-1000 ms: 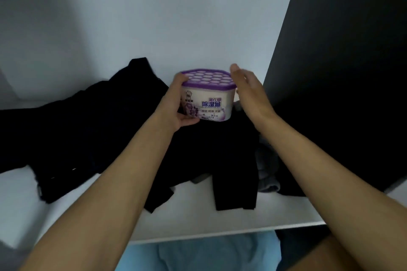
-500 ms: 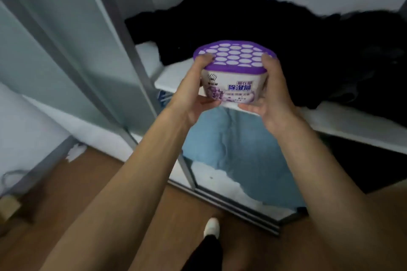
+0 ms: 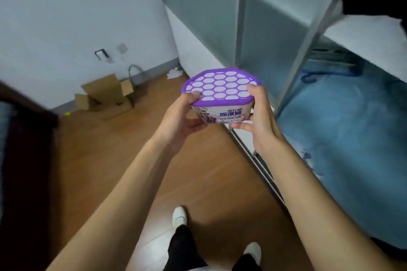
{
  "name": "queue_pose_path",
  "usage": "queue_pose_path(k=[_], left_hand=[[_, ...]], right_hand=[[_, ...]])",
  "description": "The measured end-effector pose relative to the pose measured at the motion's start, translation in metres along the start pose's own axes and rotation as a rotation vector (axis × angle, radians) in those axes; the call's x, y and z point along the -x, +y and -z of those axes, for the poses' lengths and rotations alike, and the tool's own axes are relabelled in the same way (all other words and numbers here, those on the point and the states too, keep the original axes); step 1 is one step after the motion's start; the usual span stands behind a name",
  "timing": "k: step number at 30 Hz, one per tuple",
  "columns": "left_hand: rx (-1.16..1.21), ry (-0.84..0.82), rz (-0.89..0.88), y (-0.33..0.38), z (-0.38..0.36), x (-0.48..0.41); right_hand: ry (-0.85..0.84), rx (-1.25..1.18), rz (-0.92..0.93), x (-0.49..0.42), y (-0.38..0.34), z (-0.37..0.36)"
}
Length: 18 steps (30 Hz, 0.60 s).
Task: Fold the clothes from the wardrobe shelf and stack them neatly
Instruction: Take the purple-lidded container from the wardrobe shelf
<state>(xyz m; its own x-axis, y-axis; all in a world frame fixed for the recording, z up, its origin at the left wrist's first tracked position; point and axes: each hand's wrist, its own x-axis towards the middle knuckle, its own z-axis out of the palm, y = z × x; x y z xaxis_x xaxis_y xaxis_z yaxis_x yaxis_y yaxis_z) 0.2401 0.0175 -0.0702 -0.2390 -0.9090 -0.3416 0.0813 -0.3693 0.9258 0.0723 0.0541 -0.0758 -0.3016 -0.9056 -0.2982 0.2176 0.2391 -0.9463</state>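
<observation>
Standing on the wooden floor [image 3: 110, 160] are two feet in white shoes [image 3: 179, 215], right at the bottom of the view. Higher up, two bare arms reach out, and both hands hold one tub [image 3: 220, 97] between them. The left hand [image 3: 178, 119] grips the tub's left side with its thumb on the purple lid, and the right hand [image 3: 257, 114] is closed around the right side, with fingers under the bottom. I think two hands are used so the tub stays flat and nothing tips out. The lid has many round white holes, and the side has a label with flowers. The tub is up in the air over the floor, not on any shelf. It is probably being moved away so the clothes can be reached. To the right stands the wardrobe with its sliding door [image 3: 264, 28] and one white shelf [image 3: 363, 35]. Something blue [image 3: 341, 127] lies under that shelf. No clothes for folding can be seen clearly; only a dark bit shows at the top right corner. Far off, one open cardboard box [image 3: 105, 97] sits on the floor by the wall.
</observation>
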Motion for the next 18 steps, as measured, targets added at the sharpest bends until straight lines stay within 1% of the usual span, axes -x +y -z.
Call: queue_pose_path(k=[4,8,13,18], left_hand=[[0.024,0.190,-0.025,0.006,0.118,0.011],[0.067,0.355,-0.024,0.020,0.252,0.018],[0.079,0.452,-0.013,0.035,0.397,0.022],[0.137,0.492,-0.007,0.044,0.493,-0.006]], right_hand=[[-0.141,0.065,-0.065,-0.008,0.019,-0.120],[-0.237,0.072,-0.144,-0.010,0.039,-0.257],[-0.359,0.065,-0.228,-0.014,0.065,-0.401],[-0.427,0.099,-0.285,-0.044,0.082,-0.498]])
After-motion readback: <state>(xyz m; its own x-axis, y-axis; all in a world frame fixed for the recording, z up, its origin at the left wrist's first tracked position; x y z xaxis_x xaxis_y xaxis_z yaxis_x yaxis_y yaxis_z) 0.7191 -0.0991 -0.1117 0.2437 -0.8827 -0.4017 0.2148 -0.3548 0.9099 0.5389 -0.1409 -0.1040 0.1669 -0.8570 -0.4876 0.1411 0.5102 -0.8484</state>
